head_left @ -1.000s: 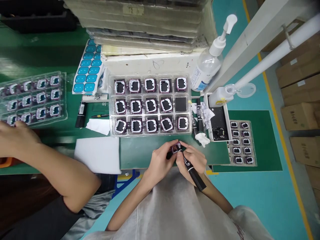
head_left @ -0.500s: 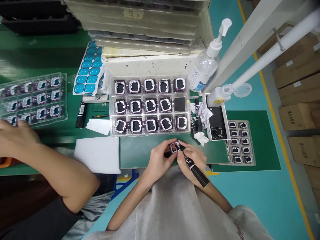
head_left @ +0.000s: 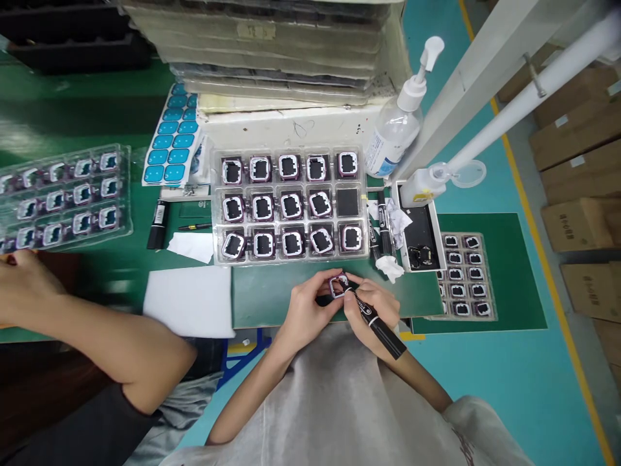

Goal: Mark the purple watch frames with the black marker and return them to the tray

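Near the front edge of the green table (head_left: 272, 294), my left hand (head_left: 310, 307) is closed on a small purple and white square frame (head_left: 338, 285). My right hand (head_left: 371, 310) grips a black marker (head_left: 381, 329), its tip end at the frame's inner edge; the right fingertips also lie close beside the frame. Behind my hands lies a clear tray (head_left: 291, 221) holding rows of similar frames. One compartment (head_left: 348, 202), at the right end of the middle row, has no frame in it.
A co-worker's arm (head_left: 97, 323) reaches over the left side, near another filled tray (head_left: 58, 197). A white foam sheet (head_left: 189, 302) lies left of my hands. A pump bottle (head_left: 395, 133), spare markers (head_left: 384, 226) and a white box (head_left: 441, 246) stand right.
The co-worker's hand has moved slightly down and left, away from the left tray. My own hands hold nearly the same pose around the frame and marker.
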Available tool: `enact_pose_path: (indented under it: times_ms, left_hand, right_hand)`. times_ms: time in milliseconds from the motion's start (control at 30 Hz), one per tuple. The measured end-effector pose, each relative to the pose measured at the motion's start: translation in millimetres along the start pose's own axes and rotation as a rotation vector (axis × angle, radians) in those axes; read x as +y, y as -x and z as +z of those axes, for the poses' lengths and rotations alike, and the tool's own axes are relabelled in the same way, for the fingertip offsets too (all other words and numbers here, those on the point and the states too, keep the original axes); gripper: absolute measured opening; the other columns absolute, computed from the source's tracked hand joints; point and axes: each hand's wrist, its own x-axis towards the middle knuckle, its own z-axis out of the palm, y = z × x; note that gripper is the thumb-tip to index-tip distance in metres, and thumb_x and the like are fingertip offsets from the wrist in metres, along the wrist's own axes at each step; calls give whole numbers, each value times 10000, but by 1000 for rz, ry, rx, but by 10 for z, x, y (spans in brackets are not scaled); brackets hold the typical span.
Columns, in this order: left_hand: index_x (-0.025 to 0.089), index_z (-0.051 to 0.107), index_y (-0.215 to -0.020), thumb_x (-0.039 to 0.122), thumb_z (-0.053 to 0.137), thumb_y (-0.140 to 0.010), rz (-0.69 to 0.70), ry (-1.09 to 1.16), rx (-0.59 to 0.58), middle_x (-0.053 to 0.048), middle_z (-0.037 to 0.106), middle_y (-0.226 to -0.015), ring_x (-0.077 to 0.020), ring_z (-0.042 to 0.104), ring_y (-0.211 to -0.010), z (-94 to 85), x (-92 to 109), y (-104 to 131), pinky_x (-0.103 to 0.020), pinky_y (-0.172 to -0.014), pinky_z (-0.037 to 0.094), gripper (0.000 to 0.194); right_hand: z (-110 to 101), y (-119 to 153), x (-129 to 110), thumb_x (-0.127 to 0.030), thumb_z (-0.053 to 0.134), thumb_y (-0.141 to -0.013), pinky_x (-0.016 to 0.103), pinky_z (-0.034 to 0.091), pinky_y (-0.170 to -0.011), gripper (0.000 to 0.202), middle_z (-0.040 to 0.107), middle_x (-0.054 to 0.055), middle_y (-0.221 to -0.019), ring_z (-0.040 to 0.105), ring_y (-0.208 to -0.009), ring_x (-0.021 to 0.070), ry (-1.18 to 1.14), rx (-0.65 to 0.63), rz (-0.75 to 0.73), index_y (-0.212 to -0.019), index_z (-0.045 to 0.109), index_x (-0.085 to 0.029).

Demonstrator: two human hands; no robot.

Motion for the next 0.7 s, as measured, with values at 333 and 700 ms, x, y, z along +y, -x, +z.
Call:
enact_pose_path:
  times_ms: [333, 700]
  left_hand:
    - [282, 750, -1396, 193, 808, -984, 41, -115, -4, -47, 880, -1246, -261, 877, -1085, -2, -27, 22, -380, -981, 732, 425]
    - [282, 739, -1421, 224, 814, -1006, 103, -167, -6, -72, 860, -1266, -268, 858, -1079, -1, -31, 28, -394, -960, 717, 426]
  right_hand:
    - [-2, 14, 5, 25, 716, -957, 452, 765, -920, 303, 591, -57, -755, 725, -704, 172, -27, 4, 2, -970, 608, -259]
    - [-36, 32, -18, -31, 705, -987, 490, 768, -926, 263, 612, -67, -737, 684, -636, 169, -54, 21, 30, -993, 624, -281]
